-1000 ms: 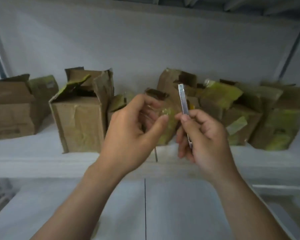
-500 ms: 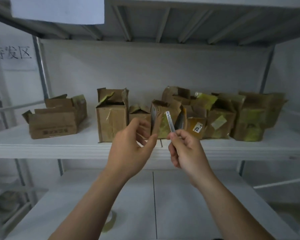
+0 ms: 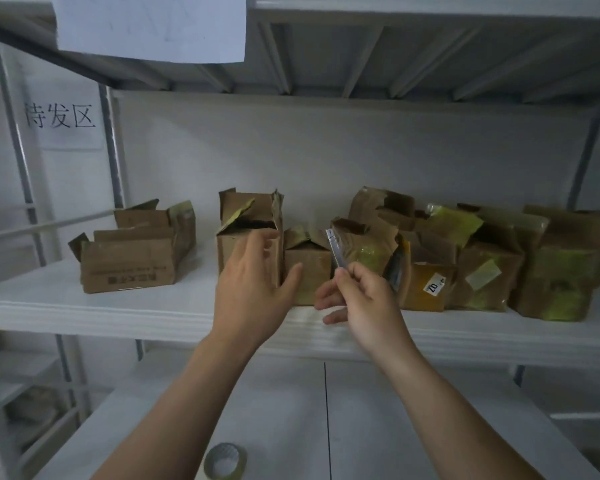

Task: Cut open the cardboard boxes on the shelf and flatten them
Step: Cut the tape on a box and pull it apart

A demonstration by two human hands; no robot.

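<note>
Fingers (image 3: 263, 242) of your left hand (image 3: 250, 292) are spread in front of the tall box (image 3: 246, 216) on the shelf (image 3: 84, 306). Your right hand (image 3: 364, 299) pinches the cutter (image 3: 335, 251) just right of it. With its tip up so near that open palm, a hurried grab could nick you.

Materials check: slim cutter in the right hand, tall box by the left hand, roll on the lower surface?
Slim silvery cutter: looks like metal, dull sheen; blurred, so unsure. Tall brown box: worn matte cardboard, torn flaps, yellowish tape scraps. Clear roll: probably plastic packing tape, translucent, glossy.
</note>
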